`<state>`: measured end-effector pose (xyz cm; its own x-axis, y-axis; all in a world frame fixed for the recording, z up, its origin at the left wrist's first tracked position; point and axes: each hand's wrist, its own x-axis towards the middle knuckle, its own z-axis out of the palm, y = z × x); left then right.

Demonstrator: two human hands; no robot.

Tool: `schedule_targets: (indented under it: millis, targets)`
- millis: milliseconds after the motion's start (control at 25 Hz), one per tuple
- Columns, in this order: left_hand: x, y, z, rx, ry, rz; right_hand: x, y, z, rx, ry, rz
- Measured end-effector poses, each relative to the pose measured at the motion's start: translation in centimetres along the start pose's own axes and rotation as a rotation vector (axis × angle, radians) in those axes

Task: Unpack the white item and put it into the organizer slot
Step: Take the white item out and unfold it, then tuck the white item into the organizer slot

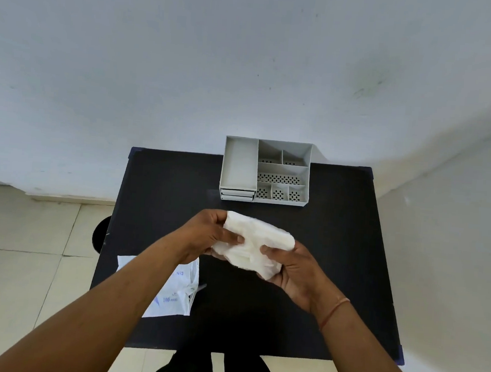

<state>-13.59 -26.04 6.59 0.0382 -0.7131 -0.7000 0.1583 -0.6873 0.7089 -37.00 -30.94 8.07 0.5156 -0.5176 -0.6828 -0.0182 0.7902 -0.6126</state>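
Head view: white item (pixel 255 245) out of its packaging, held above the black table (pixel 336 251) in both hands, just in front of the grey organizer (pixel 266 171). Left hand (pixel 207 238) closed on its left end, thumb across the top; right hand (pixel 293 273) closed on the lower right edge, fingers beneath. Empty white packet (pixel 177 292) lying flat at the table's left, partly hidden by the left forearm. Unpacking step looks done; carry and insertion not yet begun. Next move calls for squeezing or folding the bundle narrower, then lowering into a slot, likely the long open compartment on the organizer's left. Item soft, crumpled, translucent white, like stacked thin film or tissue; floppy, likely to spring open once released
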Motion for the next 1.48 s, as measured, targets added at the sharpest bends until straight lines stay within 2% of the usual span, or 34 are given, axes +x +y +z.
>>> schedule_targets:
  millis: [160,280,320,480,600,720,840,1080,1280,1480]
  targets:
    - [0.4,0.4,-1.7,0.047,-0.077,-0.035,0.8,1.3,1.3,0.128,0.054,0.082]
    - [1.1,0.6,-3.0,-0.094,-0.159,-0.084,1.8,2.6,1.3,0.388,0.122,0.089]
    - [1.8,0.6,-3.1,-0.141,-0.117,-0.11,2.0,3.0,1.0,0.483,0.129,0.076]
    - [7.7,0.3,-2.4,-0.396,0.271,-0.232,1.7,4.3,0.0,0.713,0.195,0.021]
    - [11.6,0.1,-1.6,-0.607,0.369,-0.28,1.3,4.7,0.2,0.739,0.271,-0.03]
    - [13.6,0.3,-1.4,-0.69,0.459,-0.267,1.4,5.1,0.7,0.741,0.328,-0.08]
    - [13.6,0.1,-1.9,-0.674,0.487,-0.262,1.3,5.5,1.6,0.717,0.332,-0.086]
    - [13.4,-0.9,-2.6,-0.669,0.424,-0.24,0.9,6.1,3.0,0.743,0.369,-0.07]
    - [13.2,-0.5,-2.3,-0.606,0.508,-0.273,0.4,6.1,4.0,0.761,0.366,-0.079]
    - [13.1,0.1,-2.3,-0.613,0.455,-0.236,0.9,6.0,4.6,0.781,0.321,-0.113]
